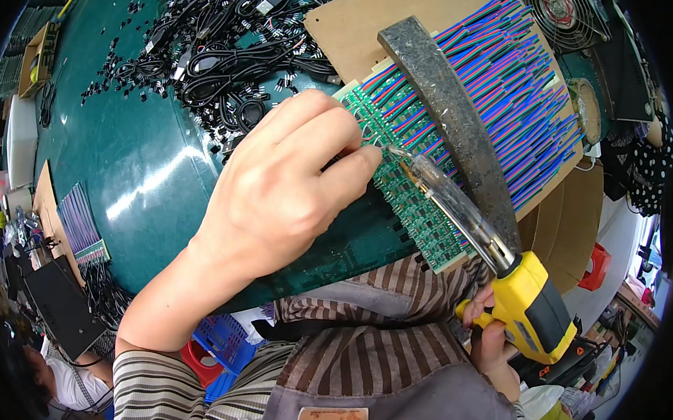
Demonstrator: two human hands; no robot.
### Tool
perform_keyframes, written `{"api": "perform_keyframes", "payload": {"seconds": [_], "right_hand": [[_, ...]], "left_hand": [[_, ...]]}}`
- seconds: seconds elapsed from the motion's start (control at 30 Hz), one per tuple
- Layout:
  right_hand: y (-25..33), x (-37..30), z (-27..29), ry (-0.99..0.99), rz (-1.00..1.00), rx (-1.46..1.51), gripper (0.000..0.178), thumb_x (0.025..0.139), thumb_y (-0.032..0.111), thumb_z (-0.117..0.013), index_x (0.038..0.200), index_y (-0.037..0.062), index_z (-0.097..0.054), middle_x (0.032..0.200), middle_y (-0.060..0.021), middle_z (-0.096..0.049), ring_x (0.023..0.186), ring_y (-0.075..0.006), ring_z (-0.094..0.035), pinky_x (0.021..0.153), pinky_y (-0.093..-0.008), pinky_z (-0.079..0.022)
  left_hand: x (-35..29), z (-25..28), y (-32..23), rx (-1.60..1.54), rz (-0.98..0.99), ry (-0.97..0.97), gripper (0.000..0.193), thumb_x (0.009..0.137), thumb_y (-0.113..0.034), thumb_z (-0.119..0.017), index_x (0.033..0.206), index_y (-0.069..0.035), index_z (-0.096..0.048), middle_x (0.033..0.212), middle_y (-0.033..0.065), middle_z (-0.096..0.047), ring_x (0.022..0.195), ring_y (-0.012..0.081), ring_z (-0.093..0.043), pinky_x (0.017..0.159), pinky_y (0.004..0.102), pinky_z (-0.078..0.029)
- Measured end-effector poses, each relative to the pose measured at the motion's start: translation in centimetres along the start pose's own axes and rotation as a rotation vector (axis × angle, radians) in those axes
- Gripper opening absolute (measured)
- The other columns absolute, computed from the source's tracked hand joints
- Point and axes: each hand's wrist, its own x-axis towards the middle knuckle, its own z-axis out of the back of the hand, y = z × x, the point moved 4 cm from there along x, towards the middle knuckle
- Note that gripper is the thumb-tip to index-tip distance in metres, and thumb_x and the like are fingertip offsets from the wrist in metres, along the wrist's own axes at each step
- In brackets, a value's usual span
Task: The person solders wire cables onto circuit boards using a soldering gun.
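My right hand [489,343] is wrapped round the grip of a yellow and black soldering gun [533,308], with a finger at its yellow trigger. The gun's metal barrel and clear sleeve slant up and left, bringing its tip to the green circuit boards [420,210]. Close to that tip, my left hand [292,177] is closed in a pinch over the boards' left edge. Thin pale wire ends show by its fingertips, but what they grip is hidden. Rows of red, blue and green wires [510,90] run from the boards, under a dark metal bar [452,109] lying across them.
Black cables with plugs [230,60] and small black pieces lie heaped on the green table mat [155,178]. A brown board [354,24] lies beneath the wires. At far right stands a fan [564,13]. Another wired panel [91,252] and a person [76,383] are at left.
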Motion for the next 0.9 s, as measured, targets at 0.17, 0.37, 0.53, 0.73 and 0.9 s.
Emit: {"api": "perform_keyframes", "payload": {"seconds": [0.17, 0.37, 0.53, 0.73, 0.9], "right_hand": [[0.4, 0.0, -0.2, -0.053, 0.029, 0.010, 0.064, 0.077, 0.061, -0.060, 0.099, 0.0035, -0.042, 0.080, -0.0041, -0.043, 0.059, -0.0110, -0.043, 0.052, -0.0247, -0.038], [1.6, 0.6, -0.3, 0.030, 0.093, 0.251, 0.058, 0.084, 0.055, -0.055, 0.103, 0.0033, -0.039, 0.096, -0.0091, -0.041, 0.065, -0.0112, -0.044, 0.053, -0.0247, -0.040], [1.7, 0.9, 0.0, 0.014, 0.144, 0.223, 0.062, 0.087, 0.054, -0.051, 0.115, 0.0003, -0.039, 0.109, -0.0153, -0.042, 0.059, -0.0106, -0.044, 0.051, -0.0232, -0.039], [2.2, 1.2, -0.1, 0.019, 0.144, 0.224, 0.061, 0.087, 0.054, -0.050, 0.113, -0.0001, -0.040, 0.111, -0.0158, -0.043, 0.059, -0.0107, -0.044, 0.050, -0.0236, -0.039], [1.6, 1.1, 0.4, -0.063, 0.164, 0.246, 0.060, 0.087, 0.051, -0.052, 0.113, -0.0012, -0.041, 0.111, -0.0159, -0.043, 0.058, -0.0109, -0.045, 0.049, -0.0238, -0.040]], "left_hand": [[-0.2, -0.3, 0.0, 0.042, -0.030, -0.007, 0.030, 0.053, -0.004, -0.071, 0.083, -0.001, -0.065, 0.075, 0.0067, -0.051, 0.073, 0.0237, -0.055, 0.062, 0.0328, -0.047], [-0.2, -0.4, -0.2, 0.060, -0.035, -0.009, 0.030, 0.053, -0.003, -0.071, 0.083, -0.001, -0.065, 0.075, 0.0065, -0.051, 0.073, 0.0235, -0.054, 0.061, 0.0327, -0.047], [-0.4, -0.4, -0.2, 0.080, -0.050, -0.020, 0.030, 0.053, -0.004, -0.071, 0.083, -0.001, -0.065, 0.075, 0.0066, -0.051, 0.073, 0.0235, -0.054, 0.062, 0.0333, -0.047], [-0.4, 0.4, -0.7, 0.129, -0.029, 0.015, 0.031, 0.056, -0.005, -0.072, 0.086, -0.002, -0.066, 0.076, 0.0058, -0.052, 0.074, 0.0225, -0.055, 0.065, 0.0345, -0.045], [0.3, 3.1, 1.5, 0.094, 0.228, -0.030, 0.021, 0.070, -0.006, -0.070, 0.091, -0.005, -0.067, 0.078, 0.0066, -0.061, 0.076, 0.0227, -0.057, 0.071, 0.0326, -0.042]]}}
